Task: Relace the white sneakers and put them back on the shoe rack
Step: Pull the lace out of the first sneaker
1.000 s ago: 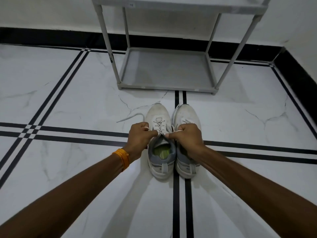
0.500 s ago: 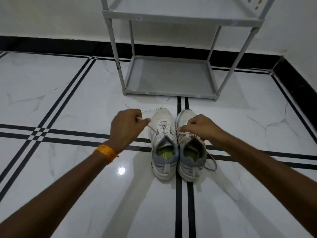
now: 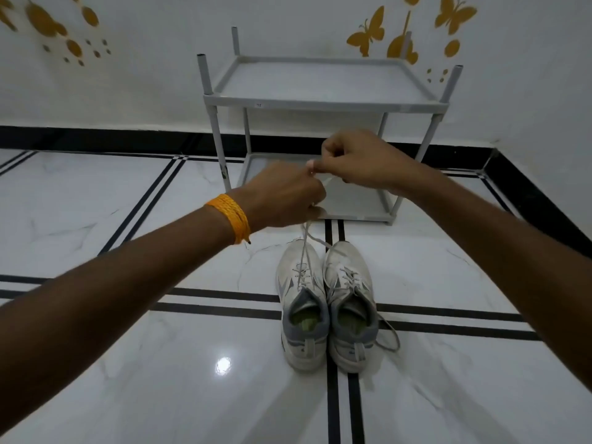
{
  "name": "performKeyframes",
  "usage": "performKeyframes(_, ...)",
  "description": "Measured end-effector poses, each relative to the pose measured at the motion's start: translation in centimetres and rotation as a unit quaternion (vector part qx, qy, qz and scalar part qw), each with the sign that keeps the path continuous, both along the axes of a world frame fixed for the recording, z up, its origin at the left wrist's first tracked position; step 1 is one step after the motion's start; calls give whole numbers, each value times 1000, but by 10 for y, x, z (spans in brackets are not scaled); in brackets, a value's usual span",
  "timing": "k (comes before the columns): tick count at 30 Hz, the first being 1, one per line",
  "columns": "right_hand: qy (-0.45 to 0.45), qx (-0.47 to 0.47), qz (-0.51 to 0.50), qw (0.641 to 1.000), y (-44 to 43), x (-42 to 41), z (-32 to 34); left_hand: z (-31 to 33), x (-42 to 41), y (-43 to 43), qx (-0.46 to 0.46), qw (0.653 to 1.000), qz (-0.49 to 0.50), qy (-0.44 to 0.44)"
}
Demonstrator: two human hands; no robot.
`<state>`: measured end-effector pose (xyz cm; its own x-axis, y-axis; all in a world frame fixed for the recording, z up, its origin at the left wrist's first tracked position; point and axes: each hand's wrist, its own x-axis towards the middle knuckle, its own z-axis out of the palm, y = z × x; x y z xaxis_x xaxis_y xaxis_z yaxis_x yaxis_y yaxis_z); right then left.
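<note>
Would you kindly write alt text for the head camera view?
Two hands, left hand and right hand, hold up a white lace rising from the left sneaker. The right sneaker stands beside it on the marble floor, before an empty grey shoe rack.

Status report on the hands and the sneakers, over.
Left hand and right hand raised, pinching the left sneaker's lace. Both sneakers on floor. Rack unobstructed.

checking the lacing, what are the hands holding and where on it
Both the left hand and right hand pinch the free ends of the thin white lace running up from the left white sneaker.
</note>
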<state>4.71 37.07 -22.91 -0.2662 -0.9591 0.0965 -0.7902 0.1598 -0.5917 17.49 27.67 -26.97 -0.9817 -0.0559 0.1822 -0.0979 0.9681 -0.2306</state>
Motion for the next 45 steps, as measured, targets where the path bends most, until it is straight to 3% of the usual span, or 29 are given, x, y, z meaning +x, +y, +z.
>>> performKeyframes(3, -70, -66, -37, 995, 3, -3, -4, 3, -4, -6, -9, 1000, 24, 3)
performKeyframes(5, -122, -74, -60, 988, 8, -7, -13, -1, -7, -3, 108, 993, 56, 11)
performKeyframes(6, -145, -76, -75, 984, 11, -7, -19, -3, -8, -1, 211, 974, 78, 22)
performKeyframes(8, -145, -81, -114, 979, 18, -6, -33, -8, -9, 1, 431, 894, 116, 46)
performKeyframes(10, -162, -24, -100, 981, 25, 0, -47, -10, -6, 3, 559, 817, 132, 52)
performKeyframes(13, -270, 43, -31, 961, 29, 12, -58, -10, -1, 4, 607, 782, 134, 46)
performKeyframes(19, -272, -48, -62, 959, 26, 5, -57, -11, 3, 6, 633, 757, 148, 67)
performKeyframes(22, -382, -84, -122, 912, 27, 1, -49, -14, 11, -3, 666, 724, 171, 44)
performKeyframes(24, -435, -90, -115, 889, 27, 1, -41, -13, 15, -7, 655, 733, 183, -3)
performKeyframes(26, -436, -83, -58, 894, 25, 9, -34, -17, 11, -2, 623, 761, 181, 1)
performKeyframes(29, -419, -97, 3, 903, 15, 25, -27, -33, 0, 12, 553, 813, 148, 108)
performKeyframes(32, -446, -153, -17, 882, 8, 25, -27, -48, -4, 14, 450, 859, 122, 213)
performKeyframes(36, -588, -195, -110, 777, 6, 7, -46, -54, 2, 12, 284, 906, 100, 298)
performKeyframes(40, -694, -106, -189, 687, 1, 4, -77, -63, 12, 15, 164, 950, 23, 265)
performKeyframes(42, -708, -73, -219, 667, -1, 4, -90, -64, 13, 15, 197, 950, 27, 243)
performKeyframes(43, -713, -64, -228, 660, -1, 4, -95, -63, 12, 14, 255, 938, 55, 229)
performKeyframes(44, -716, -57, -238, 654, 1, 4, -98, -59, 11, 12, 350, 909, 106, 199)
performKeyframes(45, -706, -49, -251, 661, 3, 3, -102, -53, 10, 10, 472, 854, 161, 149)
